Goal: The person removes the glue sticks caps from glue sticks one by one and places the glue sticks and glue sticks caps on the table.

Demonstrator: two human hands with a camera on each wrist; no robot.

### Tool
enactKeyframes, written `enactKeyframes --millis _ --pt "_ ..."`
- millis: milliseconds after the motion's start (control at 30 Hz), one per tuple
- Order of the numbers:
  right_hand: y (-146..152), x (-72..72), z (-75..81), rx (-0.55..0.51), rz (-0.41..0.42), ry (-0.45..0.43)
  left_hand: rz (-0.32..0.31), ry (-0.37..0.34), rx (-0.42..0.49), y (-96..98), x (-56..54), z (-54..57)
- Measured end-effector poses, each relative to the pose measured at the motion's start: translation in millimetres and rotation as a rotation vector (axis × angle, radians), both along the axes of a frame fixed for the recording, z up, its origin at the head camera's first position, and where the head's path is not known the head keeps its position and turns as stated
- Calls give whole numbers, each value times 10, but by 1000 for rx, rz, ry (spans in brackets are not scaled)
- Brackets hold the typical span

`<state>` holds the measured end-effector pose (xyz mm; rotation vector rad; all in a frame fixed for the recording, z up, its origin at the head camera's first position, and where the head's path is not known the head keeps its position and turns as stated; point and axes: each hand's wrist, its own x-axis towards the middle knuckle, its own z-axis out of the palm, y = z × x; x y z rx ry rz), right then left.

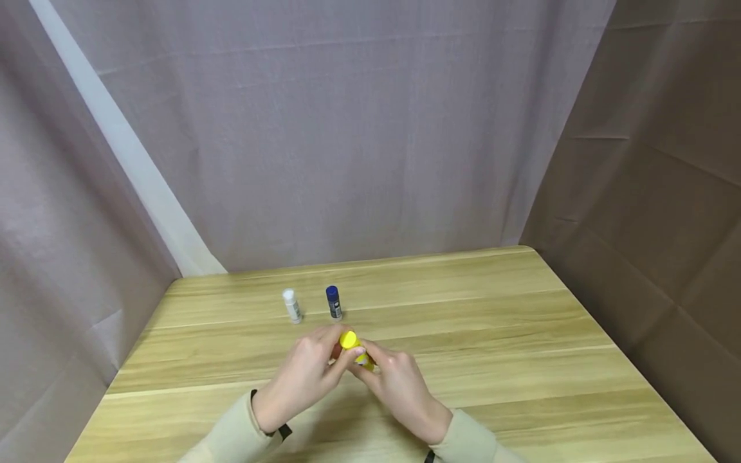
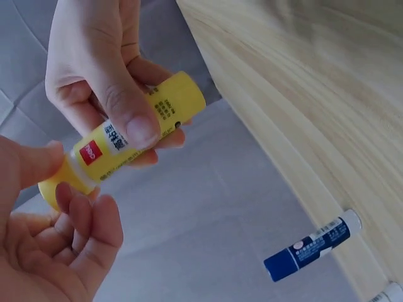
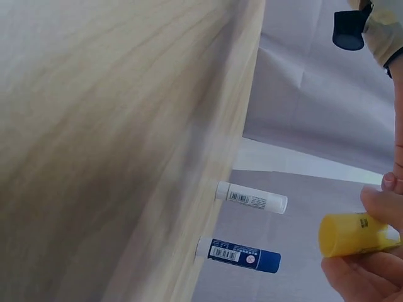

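A yellow glue stick (image 2: 182,94) with a red label patch is held between both hands above the table, tilted in the head view. The left hand (image 1: 307,366) pinches its yellow cap (image 1: 348,339) between thumb and fingers. Around the body grips the right hand (image 1: 402,386), its thumb lying along the printed side in the left wrist view. A pale ring shows between cap and body. Beyond the hands, a white glue stick (image 1: 292,307) and a dark blue glue stick (image 1: 334,303) stand upright on the table.
The wood-grain table (image 1: 521,321) spans the lower part of the head view. Grey cloth (image 1: 359,141) hangs behind it, and a brown cloth (image 1: 654,193) hangs at the right. A white strip (image 1: 133,148) runs slanting down at the left.
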<state>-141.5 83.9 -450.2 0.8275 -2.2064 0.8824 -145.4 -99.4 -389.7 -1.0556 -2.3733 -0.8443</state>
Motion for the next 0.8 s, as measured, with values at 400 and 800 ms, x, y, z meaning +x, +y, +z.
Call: enactKeyframes --millis 400,800 --pt "172 -81 153 -154 367 -492 -149 -130 -82 -56 -65 195" --pt "199 -115 191 -131 395 -460 -84 -69 -54 -52 6 152"
